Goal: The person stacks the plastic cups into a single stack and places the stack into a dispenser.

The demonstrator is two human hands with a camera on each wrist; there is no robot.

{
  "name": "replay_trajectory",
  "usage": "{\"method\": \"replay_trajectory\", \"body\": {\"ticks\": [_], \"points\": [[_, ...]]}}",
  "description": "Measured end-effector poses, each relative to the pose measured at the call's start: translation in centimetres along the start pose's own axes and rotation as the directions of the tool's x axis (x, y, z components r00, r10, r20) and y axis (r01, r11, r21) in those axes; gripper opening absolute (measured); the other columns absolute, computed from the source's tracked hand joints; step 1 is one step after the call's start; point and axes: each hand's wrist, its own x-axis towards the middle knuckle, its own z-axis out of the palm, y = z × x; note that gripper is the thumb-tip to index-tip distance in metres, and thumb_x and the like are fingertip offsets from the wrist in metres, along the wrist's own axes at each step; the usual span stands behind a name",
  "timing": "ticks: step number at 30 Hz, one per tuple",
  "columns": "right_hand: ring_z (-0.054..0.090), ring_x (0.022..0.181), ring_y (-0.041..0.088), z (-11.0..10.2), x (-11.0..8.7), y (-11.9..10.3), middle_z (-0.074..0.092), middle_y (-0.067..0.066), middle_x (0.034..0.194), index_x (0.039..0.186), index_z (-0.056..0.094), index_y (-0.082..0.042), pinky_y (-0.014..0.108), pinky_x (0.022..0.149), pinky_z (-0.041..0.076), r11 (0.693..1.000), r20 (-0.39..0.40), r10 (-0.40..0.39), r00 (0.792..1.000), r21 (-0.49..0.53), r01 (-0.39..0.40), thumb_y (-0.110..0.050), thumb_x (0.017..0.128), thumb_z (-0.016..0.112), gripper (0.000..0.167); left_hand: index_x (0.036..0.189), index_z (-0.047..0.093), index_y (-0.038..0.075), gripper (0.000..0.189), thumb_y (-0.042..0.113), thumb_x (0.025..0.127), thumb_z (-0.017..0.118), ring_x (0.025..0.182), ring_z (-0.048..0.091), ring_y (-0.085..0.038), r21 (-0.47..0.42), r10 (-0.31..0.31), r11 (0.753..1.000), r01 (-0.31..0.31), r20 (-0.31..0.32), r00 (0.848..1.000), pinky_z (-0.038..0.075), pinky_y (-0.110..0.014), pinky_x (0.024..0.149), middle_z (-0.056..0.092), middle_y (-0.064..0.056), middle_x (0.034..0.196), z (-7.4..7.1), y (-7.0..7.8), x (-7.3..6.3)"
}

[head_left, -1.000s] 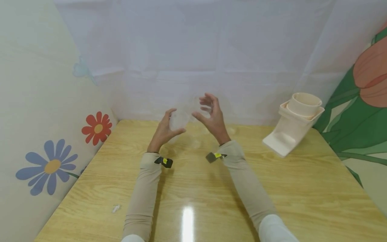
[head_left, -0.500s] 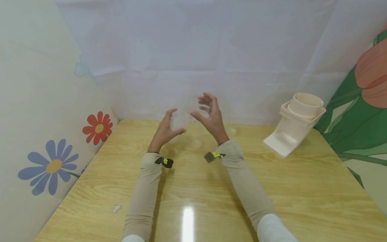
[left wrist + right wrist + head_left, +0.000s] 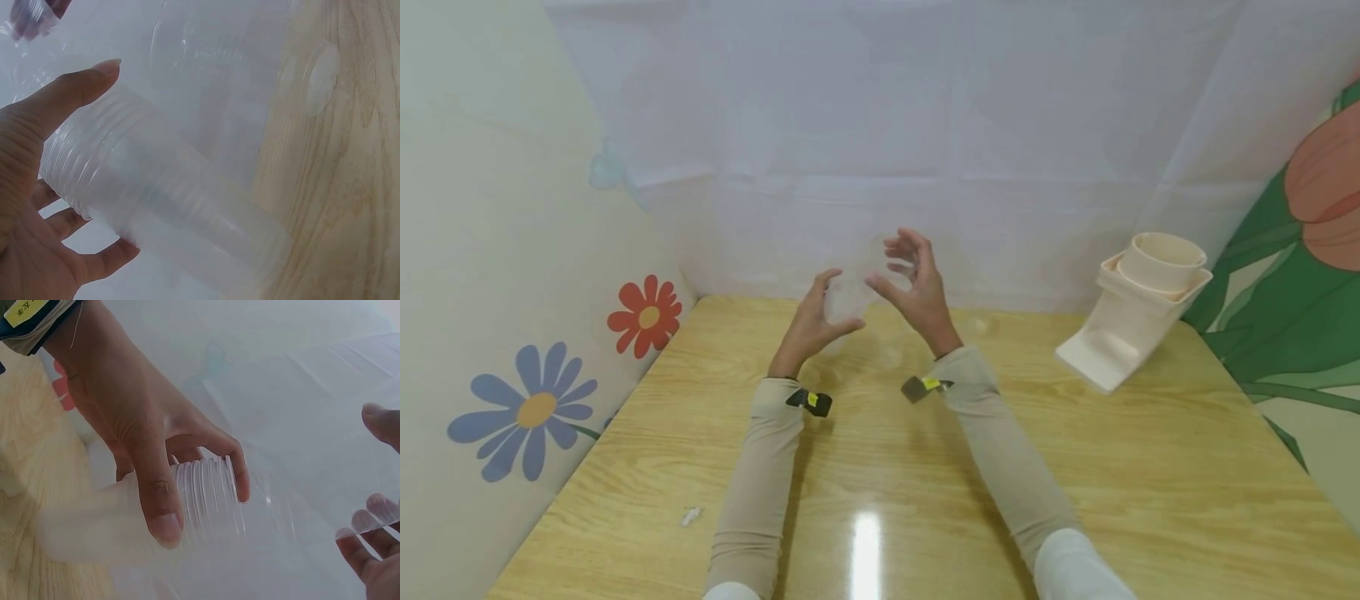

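A stack of nested clear plastic cups (image 3: 187, 194) lies tilted in my left hand (image 3: 808, 321). In the left wrist view the thumb crosses the ribbed rims on one side and the fingers curl round the other. To its right, my right hand (image 3: 925, 292) curves round a single clear plastic cup (image 3: 876, 257), nearly invisible against the white cloth. At the right of the right wrist view, the fingertips (image 3: 378, 522) show through that cup's clear wall. Its mouth faces the rim end of the stack, with a small gap.
Faint clear round shapes (image 3: 977, 323) appear on the wooden table (image 3: 880, 450) near its back edge. A cream plastic stand (image 3: 1131, 321) with a round tube (image 3: 1163, 265) in its top is at the back right. A white scrap (image 3: 691, 516) lies front left; white cloth (image 3: 835, 108) hangs behind.
My right hand has moved slightly left, closer to the left hand and its stack. The left hand keeps its grip and hardly moves.
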Motion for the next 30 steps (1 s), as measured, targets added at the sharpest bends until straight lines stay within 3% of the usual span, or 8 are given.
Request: {"method": "replay_trajectory", "body": {"ticks": [11, 17, 22, 30], "points": [[0.048, 0.122, 0.047, 0.5, -0.1, -0.1, 0.045, 0.039, 0.134, 0.143, 0.027, 0.017, 0.057, 0.103, 0.042, 0.999, 0.035, 0.024, 0.999, -0.032, -0.023, 0.014, 0.084, 0.071, 0.073, 0.152, 0.032, 0.009, 0.094, 0.02, 0.078, 0.089, 0.137, 0.04, -0.04, 0.003, -0.004, 1.0, 0.004, 0.007, 1.0, 0.034, -0.057, 0.109, 0.04, -0.025, 0.151, 0.0, 0.1, 0.1], [0.048, 0.123, 0.047, 0.5, 0.0, 2.4, 0.045, 0.039, 0.136, 0.146, 0.026, 0.014, 0.058, 0.104, 0.041, 0.999, 0.022, 0.019, 1.0, -0.026, -0.019, 0.014, 0.083, 0.072, 0.078, 0.151, 0.032, 0.007, 0.094, 0.021, 0.077, 0.089, 0.137, 0.04, -0.04, 0.006, 0.004, 1.0, -0.004, 0.0, 1.0, 0.034, -0.057, 0.11, 0.04, -0.024, 0.152, 0.1, 0.0, 0.2], [0.048, 0.125, 0.046, 0.6, 0.0, 3.9, 0.048, 0.03, 0.137, 0.148, 0.028, 0.008, 0.049, 0.105, 0.044, 0.999, 0.019, 0.04, 0.999, -0.022, -0.04, 0.008, 0.085, 0.074, 0.078, 0.152, 0.031, 0.008, 0.095, 0.021, 0.078, 0.089, 0.138, 0.039, -0.04, 0.012, 0.002, 1.0, -0.002, 0.008, 1.0, 0.033, -0.057, 0.111, 0.039, -0.022, 0.153, 0.2, -0.2, 0.3], [0.051, 0.125, 0.037, 1.1, -0.1, 4.4, 0.051, 0.022, 0.137, 0.148, 0.031, 0.003, 0.038, 0.104, 0.045, 0.999, 0.029, 0.041, 0.999, -0.035, -0.04, 0.001, 0.087, 0.075, 0.076, 0.153, 0.031, 0.013, 0.092, 0.025, 0.081, 0.087, 0.141, 0.036, -0.039, 0.011, -0.014, 1.0, 0.014, 0.019, 1.0, 0.032, -0.056, 0.112, 0.037, -0.02, 0.155, 0.2, -0.2, 0.0]]}}
